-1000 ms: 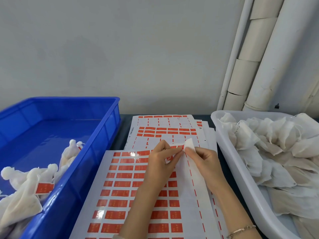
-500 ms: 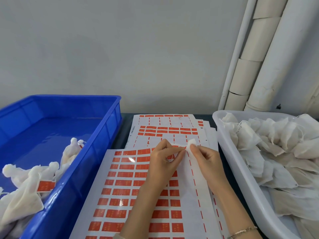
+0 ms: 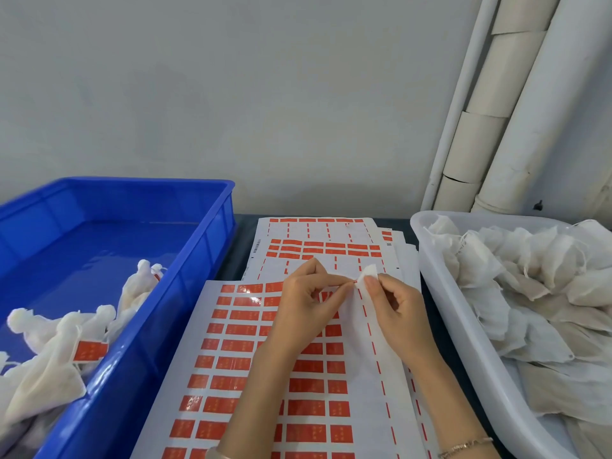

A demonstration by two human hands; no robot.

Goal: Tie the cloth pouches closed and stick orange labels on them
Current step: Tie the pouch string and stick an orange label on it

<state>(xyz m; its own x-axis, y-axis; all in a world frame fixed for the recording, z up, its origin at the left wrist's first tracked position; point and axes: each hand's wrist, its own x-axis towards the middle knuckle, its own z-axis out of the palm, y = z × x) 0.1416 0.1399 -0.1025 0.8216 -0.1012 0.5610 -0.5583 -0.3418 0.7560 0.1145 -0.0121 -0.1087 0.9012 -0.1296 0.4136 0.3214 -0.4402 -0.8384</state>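
Plain grey wall behind; white pipes at right; dark tabletop.

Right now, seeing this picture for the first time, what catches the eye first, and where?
The sheets of orange labels fill the middle, and above them the left hand and the right hand pinch a small white cloth piece. A blue crate with tied pouches stands at the left, a white tub of loose pouches at the right.
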